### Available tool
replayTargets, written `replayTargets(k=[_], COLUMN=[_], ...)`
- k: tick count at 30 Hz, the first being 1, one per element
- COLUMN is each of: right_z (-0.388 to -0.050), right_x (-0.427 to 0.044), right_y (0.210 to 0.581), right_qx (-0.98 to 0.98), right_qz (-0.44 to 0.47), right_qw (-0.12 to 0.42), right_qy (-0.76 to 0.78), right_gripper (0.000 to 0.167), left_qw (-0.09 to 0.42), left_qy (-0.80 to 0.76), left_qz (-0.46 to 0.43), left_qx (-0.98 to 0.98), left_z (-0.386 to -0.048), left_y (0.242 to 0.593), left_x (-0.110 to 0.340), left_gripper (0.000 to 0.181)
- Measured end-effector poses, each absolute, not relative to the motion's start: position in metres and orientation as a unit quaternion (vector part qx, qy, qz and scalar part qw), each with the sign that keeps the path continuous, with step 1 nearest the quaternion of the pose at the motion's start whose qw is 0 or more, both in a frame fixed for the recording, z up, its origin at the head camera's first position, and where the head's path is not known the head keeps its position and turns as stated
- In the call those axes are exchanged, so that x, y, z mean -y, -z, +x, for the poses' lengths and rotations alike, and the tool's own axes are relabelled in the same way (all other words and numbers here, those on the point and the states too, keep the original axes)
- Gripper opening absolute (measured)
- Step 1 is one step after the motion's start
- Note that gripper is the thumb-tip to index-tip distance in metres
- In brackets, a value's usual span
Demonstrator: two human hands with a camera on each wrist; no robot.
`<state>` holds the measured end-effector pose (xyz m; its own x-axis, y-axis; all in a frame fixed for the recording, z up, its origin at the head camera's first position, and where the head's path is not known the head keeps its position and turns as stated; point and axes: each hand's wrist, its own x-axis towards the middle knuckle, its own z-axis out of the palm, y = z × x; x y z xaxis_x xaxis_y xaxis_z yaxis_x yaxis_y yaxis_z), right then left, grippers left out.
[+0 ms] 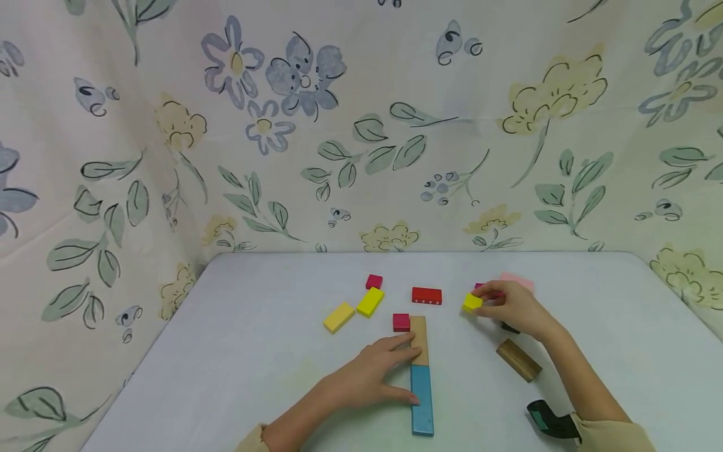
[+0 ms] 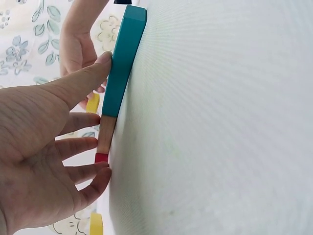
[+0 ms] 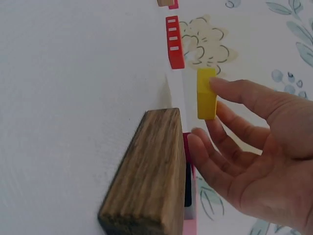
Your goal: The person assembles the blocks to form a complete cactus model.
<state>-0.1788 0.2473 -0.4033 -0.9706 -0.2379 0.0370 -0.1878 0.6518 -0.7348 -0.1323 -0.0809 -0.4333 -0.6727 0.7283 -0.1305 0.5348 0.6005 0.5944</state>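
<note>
Right grip (image 1: 515, 307) pinches a yellow block (image 1: 471, 304), beyond and right of the blue block (image 1: 422, 408); left grip (image 1: 373, 373), fingers spread, touches the latter. Positioning seems in hand; the next move calls for steady pinching.

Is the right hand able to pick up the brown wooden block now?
Probably not yet: the right hand pinches a yellow block, although nothing lies on the brown wooden block.

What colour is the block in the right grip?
Yellow; the right wrist view shows that block best.
</note>
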Motion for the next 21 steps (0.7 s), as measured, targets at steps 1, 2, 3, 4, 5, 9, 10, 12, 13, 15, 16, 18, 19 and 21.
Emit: replayTargets(k=[1,2,3,4,5,9,10,12,13,15,16,18,19,21], right_z=[-0.179,-0.18,-0.18,-0.181,-0.181,-0.182,-0.182,-0.184,-0.184,-0.186,-0.188,-0.19,-0.191,-0.193], right_x=[-0.246,-0.244,-0.242,-0.24,-0.237,-0.228,-0.226,-0.221,-0.219,-0.214,-0.212,-0.207,-0.205,-0.201], right_y=[0.404,0.404,0.405,0.406,0.406,0.408,0.408,0.409,0.409,0.41,0.411,0.412,0.412,0.414], right_qx=[-0.907,-0.907,-0.905,-0.904,-0.902,-0.89,-0.888,-0.885,-0.885,-0.884,-0.884,-0.884,-0.883,-0.883], right_qz=[-0.116,-0.116,-0.114,-0.113,-0.113,-0.116,-0.117,-0.12,-0.122,-0.129,-0.133,-0.142,-0.145,-0.149], right_qw=[0.032,0.034,0.037,0.04,0.043,0.061,0.065,0.071,0.073,0.076,0.076,0.076,0.076,0.076], right_qy=[0.402,0.404,0.408,0.411,0.415,0.437,0.44,0.444,0.444,0.443,0.442,0.44,0.439,0.438], right_gripper=[0.035,0.035,0.035,0.035,0.035,0.036,0.036,0.037,0.037,0.036,0.035,0.034,0.034,0.033], left_qw=[0.187,0.191,0.188,0.188,0.186,0.176,0.179,0.183,0.183,0.189,0.188,0.188,0.181,0.18], left_qy=[-0.263,-0.261,-0.261,-0.26,-0.26,-0.261,-0.261,-0.26,-0.26,-0.259,-0.258,-0.26,-0.259,-0.258], left_qz=[0.357,0.354,0.357,0.357,0.357,0.364,0.362,0.36,0.361,0.357,0.358,0.359,0.364,0.364], left_qx=[-0.876,-0.877,-0.877,-0.877,-0.878,-0.877,-0.877,-0.877,-0.877,-0.877,-0.877,-0.877,-0.876,-0.877], left_z=[-0.133,-0.132,-0.133,-0.134,-0.134,-0.135,-0.134,-0.133,-0.132,-0.131,-0.131,-0.132,-0.134,-0.136], left_y=[0.433,0.432,0.435,0.436,0.436,0.442,0.439,0.435,0.433,0.428,0.428,0.431,0.437,0.442], left_x=[0.08,0.08,0.08,0.081,0.081,0.082,0.081,0.08,0.08,0.08,0.08,0.08,0.081,0.081], left_gripper=[0.077,0.077,0.078,0.078,0.078,0.079,0.079,0.079,0.079,0.078,0.078,0.078,0.079,0.08])
